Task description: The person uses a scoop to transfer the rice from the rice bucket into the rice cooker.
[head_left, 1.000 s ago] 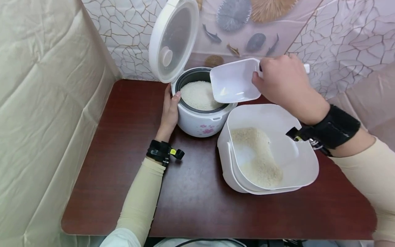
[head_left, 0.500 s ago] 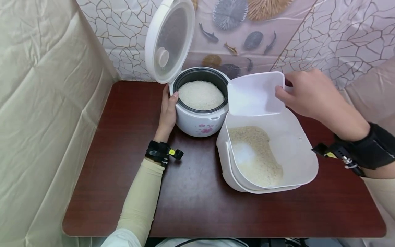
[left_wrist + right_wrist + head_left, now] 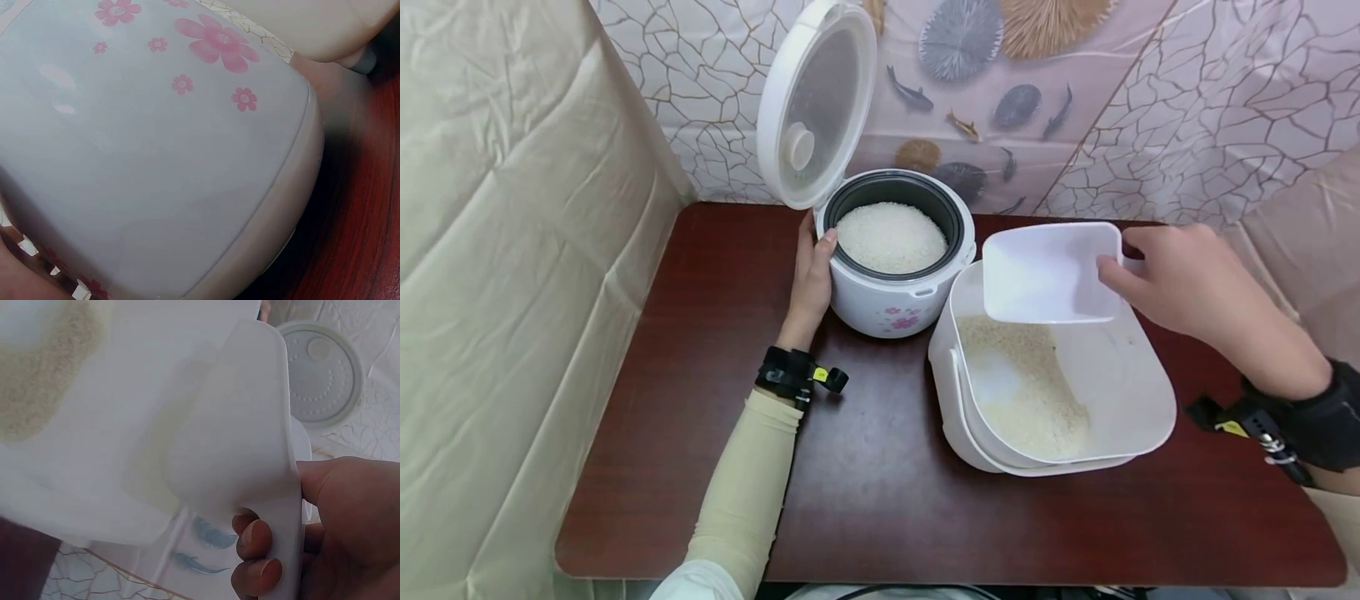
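Observation:
The white rice cooker (image 3: 891,304), pink flowers on its front, stands with its lid raised. White rice (image 3: 891,237) lies in its dark inner pot. My left hand (image 3: 809,279) rests against the cooker's left side, fingers fairly straight and thumb near the rim. My right hand (image 3: 1195,287) grips the handle of a white scoop (image 3: 1051,271), its fingers curled round it in the right wrist view. Held over the back part of a white rice bin (image 3: 1123,400), the scoop shows no rice inside. Some rice (image 3: 1037,400) covers part of the bin's floor.
All of this stands on a dark red-brown table (image 3: 700,400). The open lid (image 3: 820,104) leans up at the cooker's back left, near the patterned backdrop (image 3: 722,100). A beige cloth (image 3: 512,275) hangs along the left side. The bin stands close to the cooker's right side.
My right hand has carried the scoop from over the cooker's pot to the right, then down over the bin. The left hand has stayed on the cooker.

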